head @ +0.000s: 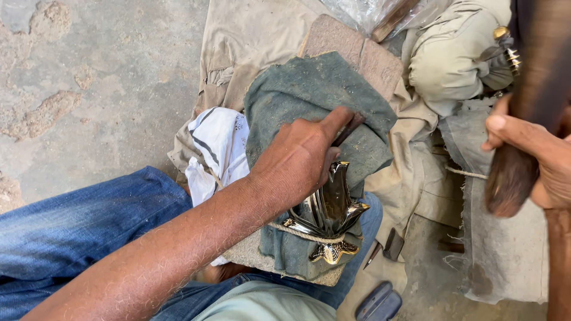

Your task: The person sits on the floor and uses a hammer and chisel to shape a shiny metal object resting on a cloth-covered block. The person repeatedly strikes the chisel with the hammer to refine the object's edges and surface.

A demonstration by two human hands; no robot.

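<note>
My left hand (300,157) is closed around a thin dark tool (348,131) whose tip rests on a shiny metal ornament (330,208) with gold-coloured edges. The ornament lies on a grey-green cloth (309,89) over a stone block (351,44) and is tied down with a rope (297,233). At the right, my right hand (535,148) grips a dark wooden mallet (523,107), raised and blurred.
A white patterned cloth (217,148) lies left of the block, beige cloths (244,35) beneath and around it. My jeans-clad legs (77,226) frame the work. Small tools (386,244) and a dark flat object (379,303) lie near the bottom. Bare concrete floor (89,77) is at the left.
</note>
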